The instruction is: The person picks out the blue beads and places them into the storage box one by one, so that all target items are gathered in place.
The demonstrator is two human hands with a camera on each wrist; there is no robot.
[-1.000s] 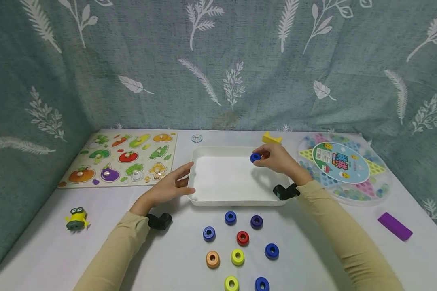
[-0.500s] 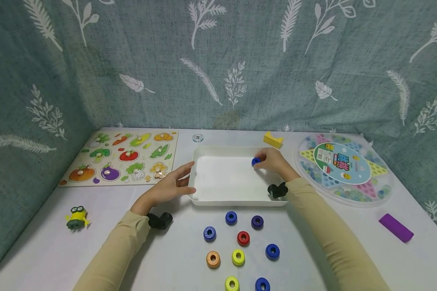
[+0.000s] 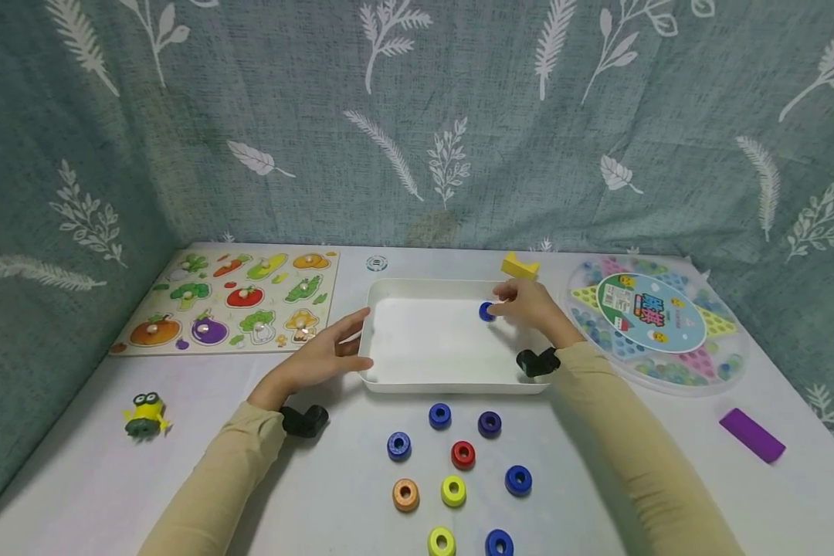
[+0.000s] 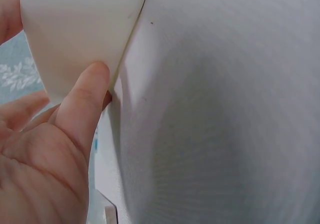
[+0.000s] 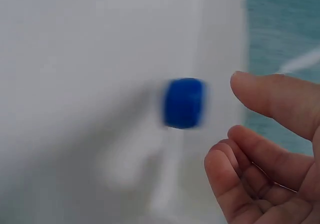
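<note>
In the head view, a blue ring (image 3: 486, 311) sits inside the white tray (image 3: 452, 384), toward its back right. Just right of the ring is my right hand (image 3: 528, 305), reaching over the tray. The right wrist view shows a gap between the blue ring (image 5: 184, 103) and the parted thumb and fingers of this hand (image 5: 270, 149), which hold nothing. My left hand (image 3: 323, 355) rests against the tray's left end. From the left wrist view, the thumb of my left hand (image 4: 55, 149) lies on the outer wall of the tray (image 4: 80, 39).
Several coloured rings, among them a red one (image 3: 462, 455) and an orange one (image 3: 406, 495), lie before the tray. A vegetable puzzle board (image 3: 229, 301) is back left, a round bead box (image 3: 656, 320) right. A yellow block (image 3: 520, 267), purple block (image 3: 752, 435) and minion toy (image 3: 147, 415) lie around.
My right hand lowered the blue ring into the tray, let go of it and drew slightly right. The left hand stays at the tray's left end.
</note>
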